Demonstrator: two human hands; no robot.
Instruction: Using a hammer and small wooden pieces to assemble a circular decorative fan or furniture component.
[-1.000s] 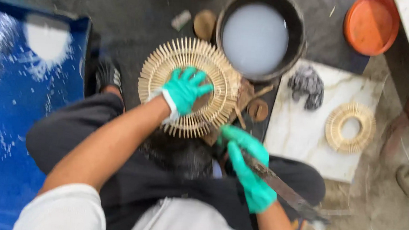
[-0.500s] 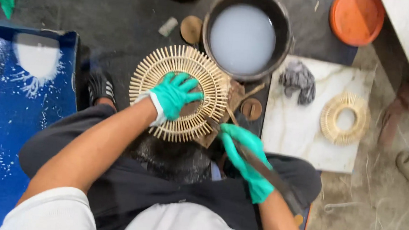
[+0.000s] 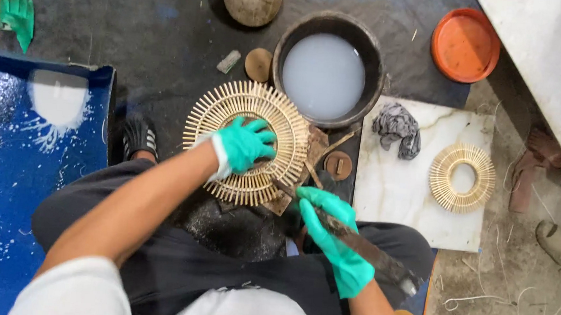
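Observation:
A round ring woven of pale bamboo sticks (image 3: 247, 109) lies flat on a small wooden block on the dark floor in front of me. My left hand (image 3: 243, 145), in a green glove, presses down on the ring's middle and near side. My right hand (image 3: 334, 237), also gloved in green, grips a long dark metal blade (image 3: 366, 249). The blade's tip touches the ring's lower right edge.
A dark basin of milky water (image 3: 324, 75) stands behind the ring. To the right a marble slab (image 3: 403, 192) carries a grey rag (image 3: 398, 127) and a smaller bamboo ring (image 3: 462, 177). An orange lid (image 3: 466, 44), a blue sheet (image 3: 22, 179), a loose green glove (image 3: 17, 14) lie around.
The camera view has shifted, so everything sits lower in the frame. My hands keep the same hold on the ring and the blade.

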